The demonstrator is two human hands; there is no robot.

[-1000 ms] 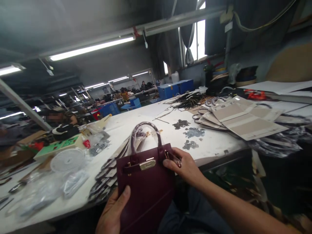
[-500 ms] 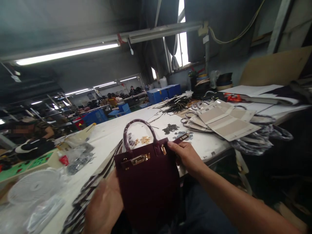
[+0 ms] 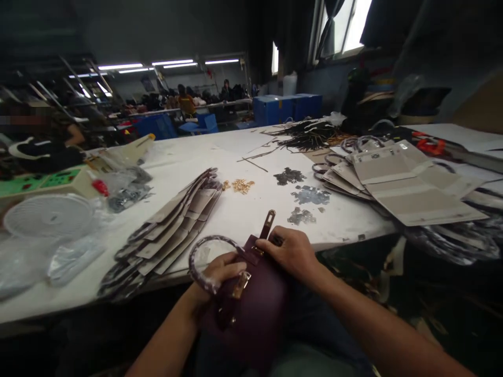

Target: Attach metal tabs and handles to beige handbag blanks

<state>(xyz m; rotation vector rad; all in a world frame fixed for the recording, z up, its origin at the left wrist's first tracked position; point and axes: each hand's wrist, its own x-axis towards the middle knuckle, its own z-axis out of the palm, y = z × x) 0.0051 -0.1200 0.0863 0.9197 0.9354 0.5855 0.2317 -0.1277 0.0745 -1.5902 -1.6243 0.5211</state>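
A dark burgundy handbag panel [image 3: 259, 306] with gold fittings rests over my lap at the table's front edge. Its arched handle [image 3: 214, 240] is wrapped in clear film and stands up at the left. My left hand [image 3: 222, 275] grips the top edge by the handle, thumb near the gold clasp [image 3: 241, 284]. My right hand [image 3: 291, 251] is closed on the upper corner, where a strap with a gold-framed end [image 3: 268, 222] sticks up past the fingers. My lower left fingers are hidden behind the bag.
Stacked bag panels [image 3: 176, 225] lie at the left, more panels [image 3: 416, 183] at the right. Small gold fittings [image 3: 242, 186], dark metal pieces [image 3: 288, 176] and grey plates [image 3: 310, 195] lie on the white table [image 3: 204, 152]. A round white lid [image 3: 49, 222] sits far left; another person [image 3: 43, 125] is beyond.
My left hand has moved from the bag's left side up to its top edge beside the handle. The bag is lower and tilted, and my view has shifted downward and levelled.
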